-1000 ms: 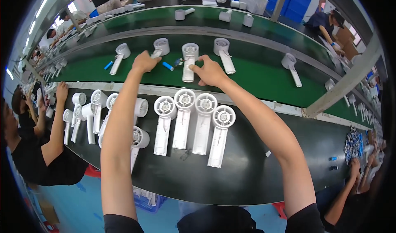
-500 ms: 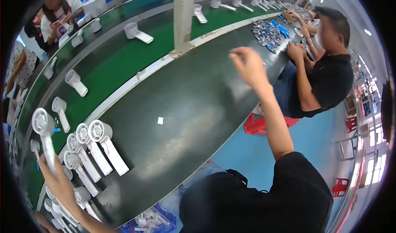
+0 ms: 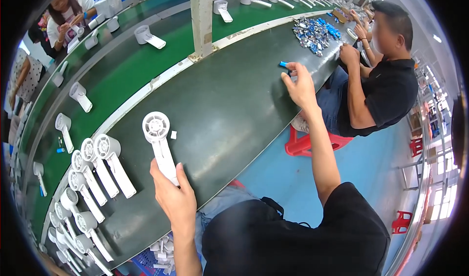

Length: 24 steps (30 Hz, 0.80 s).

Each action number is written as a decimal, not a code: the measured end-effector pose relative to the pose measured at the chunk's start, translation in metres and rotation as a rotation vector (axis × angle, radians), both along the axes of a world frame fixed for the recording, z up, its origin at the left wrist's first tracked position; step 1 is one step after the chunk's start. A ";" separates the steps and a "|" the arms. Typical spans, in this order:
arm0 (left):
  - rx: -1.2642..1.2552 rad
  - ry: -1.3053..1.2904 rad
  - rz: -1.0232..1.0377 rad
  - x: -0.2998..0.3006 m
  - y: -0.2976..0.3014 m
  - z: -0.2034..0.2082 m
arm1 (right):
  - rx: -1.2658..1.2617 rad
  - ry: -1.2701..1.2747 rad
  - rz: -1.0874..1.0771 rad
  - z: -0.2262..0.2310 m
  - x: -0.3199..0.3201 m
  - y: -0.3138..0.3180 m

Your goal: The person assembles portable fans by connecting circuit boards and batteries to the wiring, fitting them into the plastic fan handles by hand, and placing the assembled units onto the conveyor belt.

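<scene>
The left hand (image 3: 176, 193) has its grip clamped on the lower handle of a white handheld fan (image 3: 162, 151), thumb on one side and fingers on the other. The fan is over the near part of the dark worktop (image 3: 229, 115), its round grille pointing away from the body; whether it rests on the surface, I cannot tell. A small white scrap (image 3: 173, 135) lies just beside the grille.

The right hand (image 3: 300, 88) is stretched well apart to the right, its grip apart, with a blue cylindrical cell (image 3: 283, 64) at the fingertips; contact is unclear. Beyond it lies a heap of small blue and silvery parts (image 3: 311, 36), near a seated co-worker (image 3: 378, 95). Four similar fans (image 3: 104, 177) lie side by side left of the held one, alongside the green conveyor belt (image 3: 127, 85).
</scene>
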<state>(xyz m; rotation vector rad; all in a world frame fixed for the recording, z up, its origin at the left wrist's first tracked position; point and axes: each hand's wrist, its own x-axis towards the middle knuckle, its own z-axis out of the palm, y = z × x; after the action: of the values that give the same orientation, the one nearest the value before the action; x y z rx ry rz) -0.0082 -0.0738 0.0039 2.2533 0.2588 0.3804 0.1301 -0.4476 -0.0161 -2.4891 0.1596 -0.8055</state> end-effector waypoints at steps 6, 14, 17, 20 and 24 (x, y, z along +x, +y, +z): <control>0.036 0.089 -0.035 -0.008 0.002 0.016 | -0.140 -0.095 -0.245 -0.013 0.011 -0.025; 0.144 -0.390 -0.167 -0.008 0.019 0.028 | 0.759 0.192 0.347 0.054 -0.036 0.084; 0.105 -0.476 -0.318 0.000 0.011 0.034 | 0.913 0.261 0.545 0.066 -0.062 0.138; 0.042 -0.558 -0.424 0.003 0.007 0.036 | 1.063 0.393 0.760 0.074 -0.086 0.191; 0.128 -0.655 -0.261 0.001 0.028 0.030 | 1.165 0.416 1.072 0.064 -0.088 0.250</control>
<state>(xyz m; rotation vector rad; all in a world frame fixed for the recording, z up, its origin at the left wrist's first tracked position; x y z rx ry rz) -0.0074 -0.0462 0.0337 2.1153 -0.4055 0.9766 0.0420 -0.1977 0.0474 -1.2441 -0.4238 0.2611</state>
